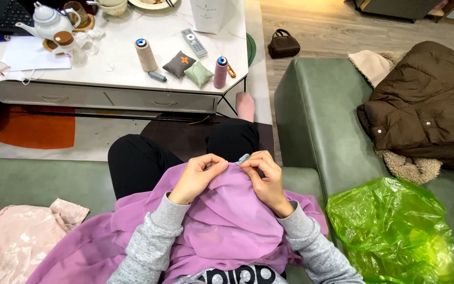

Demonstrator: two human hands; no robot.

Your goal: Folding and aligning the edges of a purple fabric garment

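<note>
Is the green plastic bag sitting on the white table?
No, the green plastic bag lies on the green sofa, beside the person sewing purple cloth.

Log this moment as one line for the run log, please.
left hand: pinching purple fabric | right hand: pinching same fabric edge | fabric: draped on lap | nearby: green plastic bag, thread cones on white table

Fingertips of left hand (pixel 198 178) and right hand (pixel 265 181) curl into purple fabric (pixel 227 221), so whatever is pinched is hidden; needle or thread too small to tell. Fabric cut off by near edge. Pink cloth (pixel 19 239) cut off near left. Green plastic bag (pixel 395 234) contents not visible, cut near right. Laptop (pixel 1 13) and plate (pixel 151 4) cut by far edge. Brown jacket (pixel 426 102) runs off right.
</note>
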